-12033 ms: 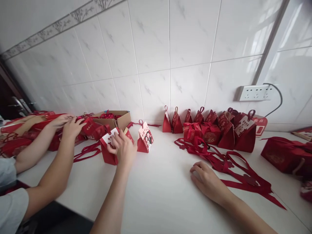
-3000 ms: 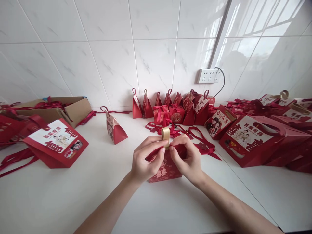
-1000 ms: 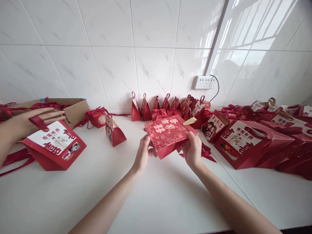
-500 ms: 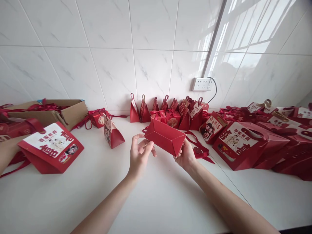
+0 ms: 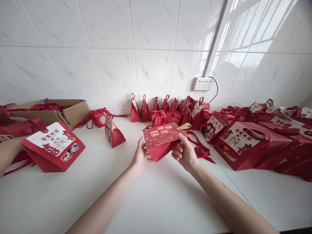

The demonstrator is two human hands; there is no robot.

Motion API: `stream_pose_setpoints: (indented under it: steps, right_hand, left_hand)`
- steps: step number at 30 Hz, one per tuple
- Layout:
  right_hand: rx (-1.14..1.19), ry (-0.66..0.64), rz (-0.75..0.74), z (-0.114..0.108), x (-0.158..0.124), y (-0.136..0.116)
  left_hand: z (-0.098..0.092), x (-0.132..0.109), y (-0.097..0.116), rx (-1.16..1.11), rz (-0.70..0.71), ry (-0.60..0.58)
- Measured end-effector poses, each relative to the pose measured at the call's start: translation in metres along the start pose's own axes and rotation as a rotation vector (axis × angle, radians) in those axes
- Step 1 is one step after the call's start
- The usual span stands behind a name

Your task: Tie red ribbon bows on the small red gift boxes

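Note:
A red gift box [image 5: 162,138] with a patterned face, pale lettering and a beige loop is held just above the white table, tilted on its side. My left hand [image 5: 142,155] supports its left end, with the fingers partly hidden behind it. My right hand [image 5: 185,151] grips the right side, thumb on the patterned face. Behind the box lies a dark red ribbon [image 5: 206,152]. A small triangular box [image 5: 113,131] stands on the table to the left of my hands.
At far left, another person's arm [image 5: 9,151] reaches behind a large red box [image 5: 55,148]. A cardboard carton [image 5: 73,113] of ribbons stands behind. Small red boxes [image 5: 146,112] line the wall below a socket strip [image 5: 203,84]. Larger boxes [image 5: 240,146] crowd the right.
The held box has turned from showing its plain red base to showing its patterned face and loop. My left hand has closed in on its left end.

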State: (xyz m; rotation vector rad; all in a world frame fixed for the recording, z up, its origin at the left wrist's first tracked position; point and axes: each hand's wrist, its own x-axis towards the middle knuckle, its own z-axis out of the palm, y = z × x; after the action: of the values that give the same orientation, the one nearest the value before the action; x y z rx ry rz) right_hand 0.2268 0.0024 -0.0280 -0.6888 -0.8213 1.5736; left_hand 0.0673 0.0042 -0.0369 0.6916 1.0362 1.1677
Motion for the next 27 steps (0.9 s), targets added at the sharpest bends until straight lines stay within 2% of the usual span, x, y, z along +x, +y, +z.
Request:
stream_pose_setpoints:
  steps: [4,8,10,16,20,23,27]
  right_hand:
    - [-0.097,-0.015,-0.133,-0.003,0.000,0.006]
    - [-0.139,0.124,-0.313,-0.007,0.004,0.005]
    - [-0.118,0.172,-0.377,-0.009,0.005,0.003]
    - [-0.162,0.276,-0.580,-0.008,0.004,-0.008]
    - [-0.201,0.285,-0.611,-0.006,0.000,-0.013]
    - [-0.242,0.315,-0.598,-0.007,0.000,-0.014]
    - [-0.392,0.327,-0.664,-0.007,0.000,-0.016]
  left_hand:
    - [-0.001,-0.004,0.000,0.034,0.134,-0.067]
    - [-0.008,-0.002,0.000,0.182,0.457,-0.134]
    - [-0.012,0.000,-0.002,0.290,0.540,-0.195]
    - [-0.016,0.002,-0.010,0.284,0.371,-0.338]
    - [-0.019,-0.001,-0.005,0.364,0.282,-0.504]
    - [-0.019,-0.004,0.000,0.459,0.274,-0.599]
    - [-0.016,-0.008,0.002,0.517,0.334,-0.601]
